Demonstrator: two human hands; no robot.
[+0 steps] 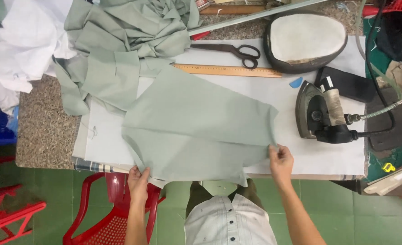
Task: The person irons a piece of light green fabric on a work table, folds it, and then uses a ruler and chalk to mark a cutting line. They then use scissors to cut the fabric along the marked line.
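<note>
Two hands on one piece of fabric: the left hand [138, 181] pinches the near left edge of the pale green cloth panel [196, 131], fingers curled under the hem, while the right hand [281, 161] nips the panel's right corner between thumb and fingertips. The panel lies half-folded across the white pressing pad [328, 156], its near edge hanging just over the table's front. Behind it, one heap of matching green garment pieces [124, 41] sprawls toward the back left, and beside that a single pile of white fabric [24, 41] spills off the speckled stone tabletop [42, 131]. Count the tools: one pair of black-handled scissors [237, 51], one wooden ruler [228, 70] lying just in front of them, one small blue chalk wedge [296, 82] near the ruler's end. To the right, one dark iron [321, 115] rests on the pad, its handle wrapped in pale cloth, a hose running off to the right. Behind it sits one oval pressing cushion [306, 40], white-topped with a dark rim, and a flat black pad [346, 85] just beside the iron. Below the table, one red plastic chair [105, 213] stands on green floor tiles. No labels or packages are clear enough to tell.
</note>
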